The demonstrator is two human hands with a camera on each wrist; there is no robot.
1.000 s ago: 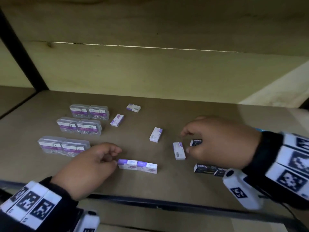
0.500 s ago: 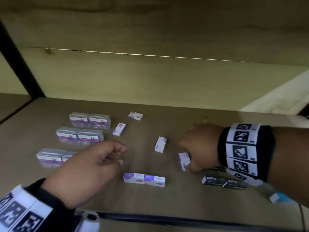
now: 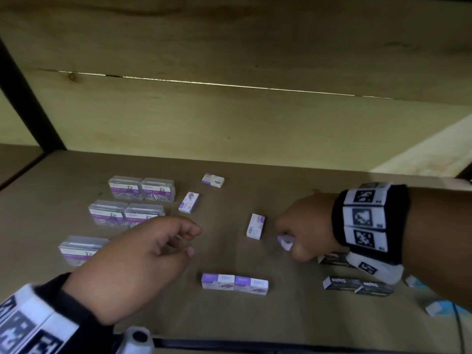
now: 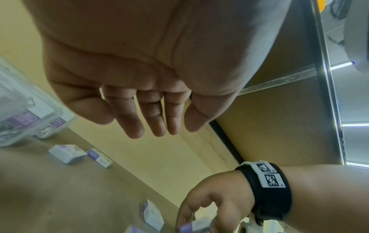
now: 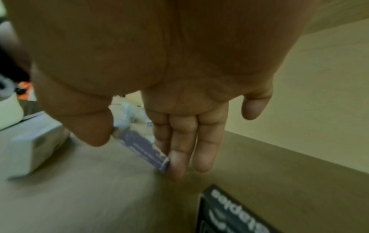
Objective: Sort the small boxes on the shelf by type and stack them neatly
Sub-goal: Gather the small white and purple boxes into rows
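My right hand (image 3: 290, 238) pinches a small white-and-purple box (image 3: 284, 243) between thumb and fingers; the right wrist view shows that box (image 5: 143, 148) tilted just above the shelf board. My left hand (image 3: 191, 240) hovers with loosely curled fingers (image 4: 157, 126) and holds nothing. Two white-and-purple boxes (image 3: 218, 281) (image 3: 251, 284) lie end to end near the front. Three more (image 3: 255, 226) (image 3: 189, 202) (image 3: 213, 180) lie scattered behind. Two black Staples boxes (image 3: 339, 283) (image 3: 374, 288) sit side by side at the right; a third (image 3: 332, 259) is partly hidden under my right wrist.
Several clear plastic paper-clip boxes (image 3: 125, 186) (image 3: 107, 212) (image 3: 79, 247) stand in rows at the left, the nearest partly behind my left hand. The wooden shelf (image 3: 293, 315) has a back wall, a board overhead and a black frame post (image 3: 25, 98) at the left.
My right hand left the black box, moved left and took hold of the white-and-purple box. My left hand let go of the front pair and drew back to the left.
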